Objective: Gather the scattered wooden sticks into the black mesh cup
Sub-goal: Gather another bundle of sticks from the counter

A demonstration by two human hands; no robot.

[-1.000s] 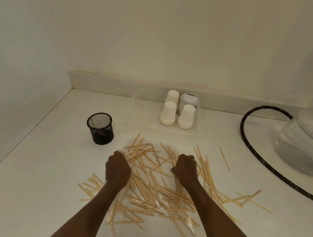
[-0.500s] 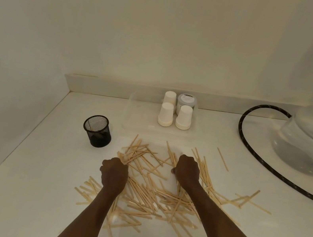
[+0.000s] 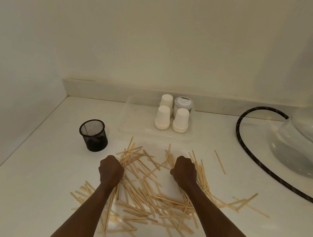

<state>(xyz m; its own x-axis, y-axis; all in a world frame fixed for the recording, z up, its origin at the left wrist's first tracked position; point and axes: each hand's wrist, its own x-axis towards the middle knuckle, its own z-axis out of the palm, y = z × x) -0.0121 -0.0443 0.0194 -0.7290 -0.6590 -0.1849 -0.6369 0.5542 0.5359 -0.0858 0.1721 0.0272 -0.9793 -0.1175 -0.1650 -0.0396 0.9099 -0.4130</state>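
Both hands were curled down on the wooden sticks (image 3: pixel 150 196); the left hand (image 3: pixel 110 171) had drawn back toward the person since earlier, while the right hand (image 3: pixel 183 172) stayed in place. Whether either fist really held sticks could not be told. The black mesh cup (image 3: pixel 93 135) stood upright, left of the pile and apart from it.

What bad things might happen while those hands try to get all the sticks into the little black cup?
The black mesh cup looks small and light beside the big pile of wooden sticks; a fat bundle from the left hand might tip it. One stray stick lies apart near the black hose and could get missed. Sweeping with the right hand might knock the paper cups.
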